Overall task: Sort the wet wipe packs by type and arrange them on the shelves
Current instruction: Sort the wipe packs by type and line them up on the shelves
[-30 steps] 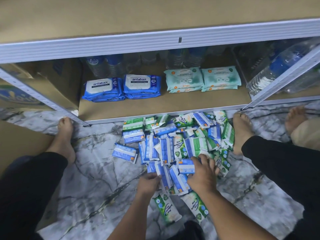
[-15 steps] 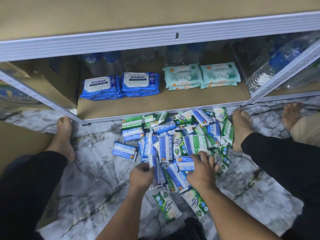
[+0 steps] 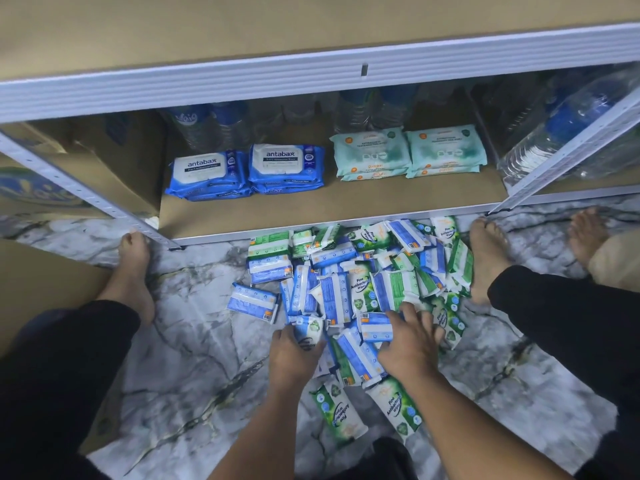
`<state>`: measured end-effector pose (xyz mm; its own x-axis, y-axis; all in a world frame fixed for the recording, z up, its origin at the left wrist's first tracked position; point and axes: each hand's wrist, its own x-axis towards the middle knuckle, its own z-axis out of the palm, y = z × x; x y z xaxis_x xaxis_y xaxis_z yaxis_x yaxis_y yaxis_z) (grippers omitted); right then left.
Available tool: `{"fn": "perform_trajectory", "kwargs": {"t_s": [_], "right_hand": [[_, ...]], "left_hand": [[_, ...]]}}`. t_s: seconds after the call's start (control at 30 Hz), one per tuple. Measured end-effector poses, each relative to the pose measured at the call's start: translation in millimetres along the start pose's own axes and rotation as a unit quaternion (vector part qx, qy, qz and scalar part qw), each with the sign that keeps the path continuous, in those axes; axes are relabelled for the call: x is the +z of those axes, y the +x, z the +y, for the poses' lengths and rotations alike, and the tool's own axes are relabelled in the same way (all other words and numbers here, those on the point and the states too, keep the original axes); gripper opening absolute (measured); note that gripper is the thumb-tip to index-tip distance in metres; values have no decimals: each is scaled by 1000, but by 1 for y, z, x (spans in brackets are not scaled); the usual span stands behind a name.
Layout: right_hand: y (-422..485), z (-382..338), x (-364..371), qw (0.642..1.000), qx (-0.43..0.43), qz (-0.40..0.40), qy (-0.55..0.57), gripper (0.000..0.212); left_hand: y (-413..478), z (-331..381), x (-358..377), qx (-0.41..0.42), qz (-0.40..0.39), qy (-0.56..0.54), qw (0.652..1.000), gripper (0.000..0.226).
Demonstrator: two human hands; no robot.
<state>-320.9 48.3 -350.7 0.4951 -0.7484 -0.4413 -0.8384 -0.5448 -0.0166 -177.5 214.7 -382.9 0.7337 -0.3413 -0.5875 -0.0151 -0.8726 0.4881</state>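
Looking down at a heap of small packs point(image 3: 363, 282) on the marble floor point(image 3: 194, 344), right up against the bottom shelf point(image 3: 311, 209). Gripping one blue-and-white pack point(image 3: 308, 332) at the heap's near edge with the left hand point(image 3: 294, 355), fingers curled round it, and pressing the pile with the right hand point(image 3: 410, 344), fingers spread apart. Up on the shelf: big blue packs point(image 3: 207, 174) left, pale green packs point(image 3: 372, 150) just beside.
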Motion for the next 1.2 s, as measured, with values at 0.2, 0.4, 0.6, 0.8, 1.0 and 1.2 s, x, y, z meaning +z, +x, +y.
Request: {"fn": "perform_trajectory", "kwargs": {"t_s": [0.2,0.4,0.6,0.8,1.0,1.2], "right_hand": [[-14,-3,-13,992,6,-20,125,41],[-28,-35,-68,782,196,-128,577,27],[-51,-40,-91,622,188,-156,743,23],[-66,-40,-102,676,146,-137,709,19],[-73,-40,-113,724,86,-72,681,42],[-72,-44,-121,706,70,-63,702,48]], "left_hand": [[-6,0,-37,26,-13,-23,999,78],[-29,14,-76,70,-50,-115,990,77],[-46,28,-116,121,-81,-182,972,64],[-70,34,-143,127,-38,-233,963,54],[-84,37,-153,126,37,-264,956,62],[-91,48,-160,134,95,-313,936,49]]}}
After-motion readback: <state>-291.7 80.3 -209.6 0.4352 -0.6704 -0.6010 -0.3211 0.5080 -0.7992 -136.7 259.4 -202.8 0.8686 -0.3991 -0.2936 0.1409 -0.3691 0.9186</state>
